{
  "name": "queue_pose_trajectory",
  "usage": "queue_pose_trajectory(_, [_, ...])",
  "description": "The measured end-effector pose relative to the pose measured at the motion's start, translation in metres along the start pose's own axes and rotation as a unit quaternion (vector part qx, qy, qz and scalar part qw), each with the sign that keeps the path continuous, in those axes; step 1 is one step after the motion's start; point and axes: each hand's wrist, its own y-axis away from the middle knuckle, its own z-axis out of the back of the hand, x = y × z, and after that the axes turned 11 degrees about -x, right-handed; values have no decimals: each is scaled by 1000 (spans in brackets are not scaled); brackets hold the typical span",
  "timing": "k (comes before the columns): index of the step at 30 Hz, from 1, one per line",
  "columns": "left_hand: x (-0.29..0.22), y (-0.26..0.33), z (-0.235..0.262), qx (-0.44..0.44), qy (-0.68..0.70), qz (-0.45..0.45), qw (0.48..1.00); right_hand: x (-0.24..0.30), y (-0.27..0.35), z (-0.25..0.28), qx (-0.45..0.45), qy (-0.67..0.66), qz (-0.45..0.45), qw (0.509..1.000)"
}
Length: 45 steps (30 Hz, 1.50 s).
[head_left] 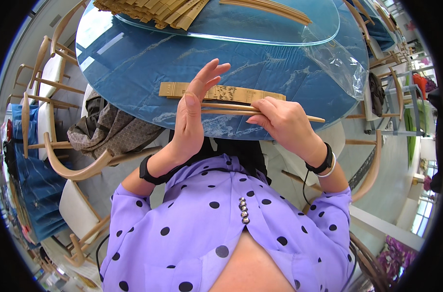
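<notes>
My right hand (284,121) is closed around a pair of wooden chopsticks (226,112), held level just above the near edge of the table. Their left ends meet the palm of my left hand (193,114), which stands upright with its fingers stretched out. Behind the chopsticks, a long tan paper chopstick sleeve (175,89) with dark print lies flat on the table. My left fingers cover part of that sleeve from view.
The blue marbled table (134,63) carries a glass turntable (260,36). On it lie a pile of paper sleeves (158,9) and several loose chopsticks (275,9). A clear plastic bag (340,70) is at right. Wooden chairs (53,78) stand around; one holds a patterned bag (107,129).
</notes>
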Motion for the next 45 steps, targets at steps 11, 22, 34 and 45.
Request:
queue_pose_trajectory(11, [7,2,-14,66,-27,12,997,-3,26,-1,-19,70,-36,997])
queue_pose_trajectory(22, [17,-21,-21,182,-485,-205,831,-25,47,44,-29,35,-379,924])
queue_pose_trajectory(34, [21,-24,-13,129,-398,-176,891,-31,37,38,-13,-157,-398,904])
queue_pose_trajectory(45, [13,-14,-27,206,-382,-220,874,-22,20,36,18,-358,-406,840])
